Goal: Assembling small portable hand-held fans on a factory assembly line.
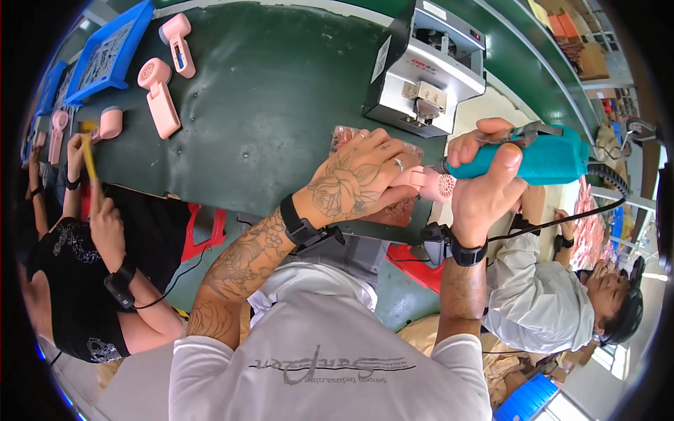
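Observation:
My left hand [361, 172] is closed over a pink handheld fan [444, 186], its fingers covering most of the body. The fan's round, slotted head pokes out to the right of my fingers. Underneath lies a reddish, speckled pad [393, 215] on the green table. My right hand [491, 193] grips a teal electric screwdriver [547, 158] held nearly level, its black cord looping off to the right. The driver's tip points left at the fan, close to its head; whether it touches a screw I cannot tell.
A silver and black box-shaped machine [425, 77] stands just beyond my right hand. Several pink fans, one of them this folded fan [160, 98], lie at the far left near a blue tray [105, 52]. Co-workers sit on both sides. The green table [267, 84] stretches ahead.

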A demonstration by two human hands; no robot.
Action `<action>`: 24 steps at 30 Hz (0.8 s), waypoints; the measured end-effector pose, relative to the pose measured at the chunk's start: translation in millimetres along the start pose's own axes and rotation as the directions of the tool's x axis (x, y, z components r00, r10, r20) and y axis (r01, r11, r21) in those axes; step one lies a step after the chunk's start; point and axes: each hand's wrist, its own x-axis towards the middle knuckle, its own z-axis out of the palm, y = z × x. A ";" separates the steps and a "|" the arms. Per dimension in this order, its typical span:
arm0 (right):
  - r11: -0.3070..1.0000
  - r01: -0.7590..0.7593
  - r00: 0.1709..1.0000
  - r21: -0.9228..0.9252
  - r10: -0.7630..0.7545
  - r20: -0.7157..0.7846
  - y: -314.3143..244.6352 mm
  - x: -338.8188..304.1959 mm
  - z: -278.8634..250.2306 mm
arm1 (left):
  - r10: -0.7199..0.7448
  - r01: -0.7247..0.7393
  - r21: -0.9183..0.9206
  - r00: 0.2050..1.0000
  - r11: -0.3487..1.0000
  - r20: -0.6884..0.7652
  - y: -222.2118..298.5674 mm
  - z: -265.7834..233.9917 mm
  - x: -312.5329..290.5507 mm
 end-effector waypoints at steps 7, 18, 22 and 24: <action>0.999 -0.043 0.999 0.003 0.043 -0.007 6.4 -5.3 -2.4 | -0.010 0.011 0.030 1.000 0.999 -0.006 2.8 -0.9 -0.1; 0.999 -0.039 0.999 0.029 0.038 0.031 19.1 -10.4 -1.4 | -0.015 0.014 0.063 1.000 0.998 0.020 5.9 0.2 0.7; 0.999 -0.042 0.998 0.020 0.041 0.046 20.5 -11.0 -2.1 | -0.001 -0.001 0.071 1.000 0.997 0.031 4.8 -0.3 1.4; 0.999 -0.047 0.999 0.016 0.046 0.025 19.9 -9.9 -0.5 | 0.002 -0.004 0.079 1.000 0.997 0.029 5.0 -0.8 0.6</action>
